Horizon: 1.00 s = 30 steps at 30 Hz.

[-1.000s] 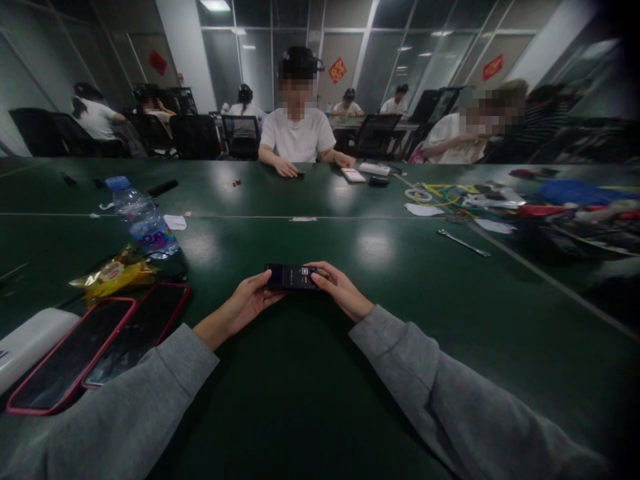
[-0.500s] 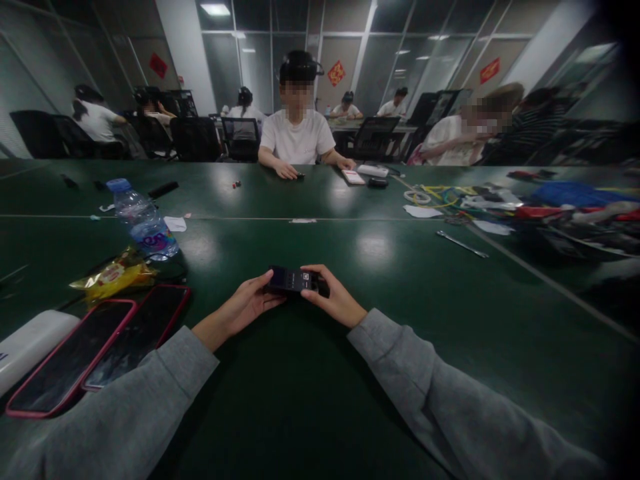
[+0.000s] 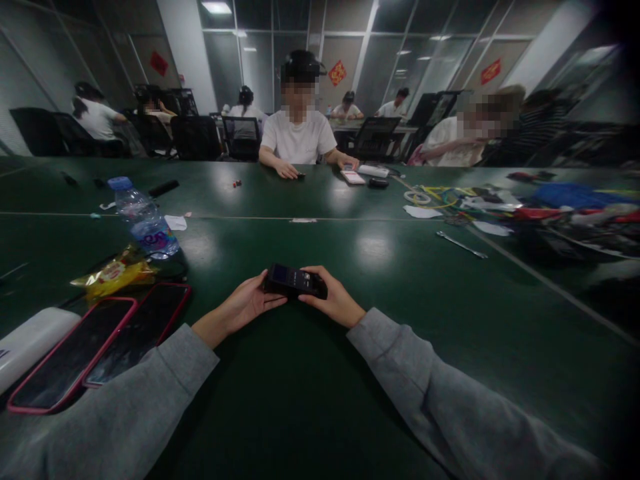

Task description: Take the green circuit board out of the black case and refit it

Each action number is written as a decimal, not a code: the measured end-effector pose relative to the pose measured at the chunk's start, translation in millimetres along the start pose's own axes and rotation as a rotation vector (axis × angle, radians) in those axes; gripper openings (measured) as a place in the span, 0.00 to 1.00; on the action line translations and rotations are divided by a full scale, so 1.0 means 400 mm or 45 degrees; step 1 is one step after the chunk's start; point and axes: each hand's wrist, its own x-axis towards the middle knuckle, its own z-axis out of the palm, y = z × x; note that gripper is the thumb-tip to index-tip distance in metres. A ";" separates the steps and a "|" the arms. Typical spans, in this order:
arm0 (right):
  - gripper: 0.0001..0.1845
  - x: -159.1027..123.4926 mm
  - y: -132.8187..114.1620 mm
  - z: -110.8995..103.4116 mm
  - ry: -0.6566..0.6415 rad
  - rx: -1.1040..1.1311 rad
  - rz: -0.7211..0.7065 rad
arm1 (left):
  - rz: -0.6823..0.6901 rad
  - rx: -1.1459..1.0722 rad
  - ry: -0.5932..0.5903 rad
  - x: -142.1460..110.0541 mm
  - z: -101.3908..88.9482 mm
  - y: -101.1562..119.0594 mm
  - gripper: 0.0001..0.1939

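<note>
A small black device [image 3: 294, 281] with a lit screen is held sideways between both my hands over the dark green table [image 3: 310, 373]. My left hand [image 3: 245, 305] grips its left end, fingers curled under it. My right hand [image 3: 334, 300] closes round its right end, thumb on top. Both forearms in grey sleeves rest toward me on the table.
At my left lie two red-cased phones [image 3: 95, 350], a white box [image 3: 27, 343], a yellow snack bag [image 3: 114, 273] and a water bottle [image 3: 144, 220]. A metal tool [image 3: 463, 244] and a heap of cables and tools [image 3: 540, 207] are at right. A person [image 3: 298, 133] sits opposite.
The device has tilted, its left end raised and its right end deeper in my right hand. Both hands have drawn slightly closer together.
</note>
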 end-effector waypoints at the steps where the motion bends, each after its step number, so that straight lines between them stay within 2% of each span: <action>1: 0.27 0.000 0.000 0.000 0.001 0.004 -0.002 | 0.006 -0.005 -0.007 0.002 -0.003 -0.002 0.17; 20: 0.26 0.002 -0.008 -0.002 -0.007 0.008 -0.031 | -0.008 -0.006 -0.051 0.001 -0.011 -0.002 0.19; 30: 0.27 0.003 0.002 0.000 0.020 0.005 -0.054 | -0.021 -0.048 0.008 -0.002 -0.001 0.003 0.16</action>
